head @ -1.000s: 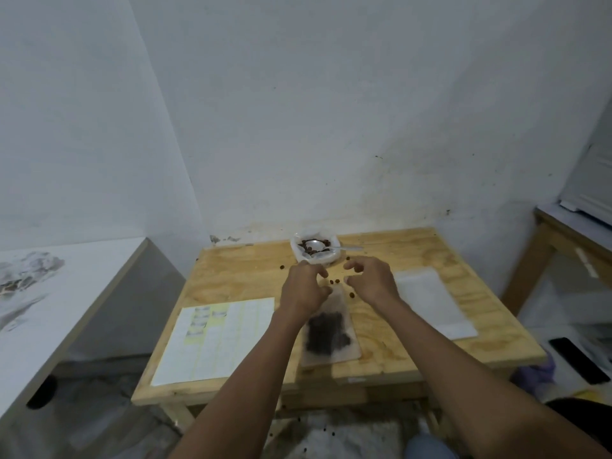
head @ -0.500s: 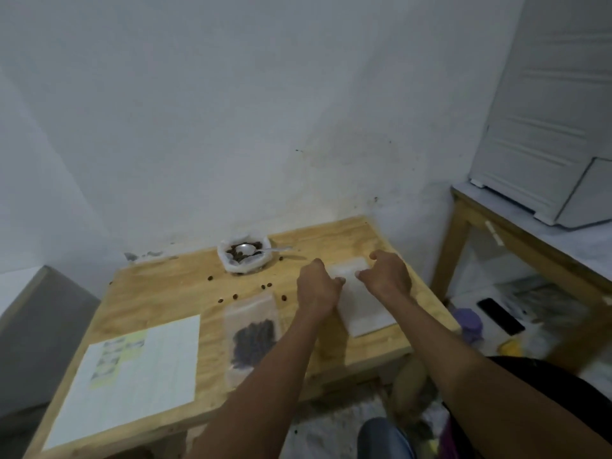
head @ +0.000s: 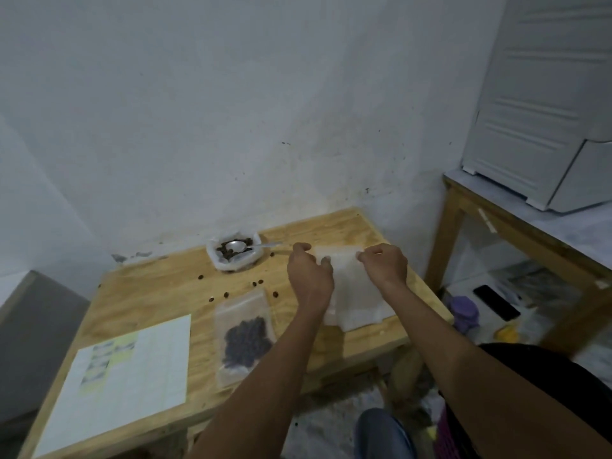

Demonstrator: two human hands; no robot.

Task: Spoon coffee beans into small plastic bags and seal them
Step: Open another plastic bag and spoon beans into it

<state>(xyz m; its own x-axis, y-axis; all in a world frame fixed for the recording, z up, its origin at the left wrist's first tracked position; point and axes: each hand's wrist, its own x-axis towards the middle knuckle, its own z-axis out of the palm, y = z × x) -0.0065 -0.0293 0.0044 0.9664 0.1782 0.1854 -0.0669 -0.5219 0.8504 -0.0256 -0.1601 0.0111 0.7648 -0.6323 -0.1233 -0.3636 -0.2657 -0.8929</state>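
Note:
A filled plastic bag [head: 243, 336] of dark coffee beans lies flat on the wooden table [head: 159, 293]. At the back stands a white bowl [head: 233, 256] of beans with a metal spoon [head: 251, 246] resting in it. Loose beans [head: 227, 294] are scattered between bowl and bag. On the right lies a stack of empty clear bags [head: 354, 293]. My left hand [head: 309, 276] and my right hand [head: 384, 265] both pinch the far edge of the top empty bag, one at each corner.
A white printed sheet [head: 129, 385] covers the table's near left. To the right stands another wooden table [head: 516, 233] bearing a white appliance [head: 536, 104]. On the floor lie a purple jar [head: 465, 314], a black phone [head: 496, 303] and a yellow item [head: 505, 334].
Both hands left the filled bag and moved right to the stack of empty bags, where they now pinch the top one. The view swung right.

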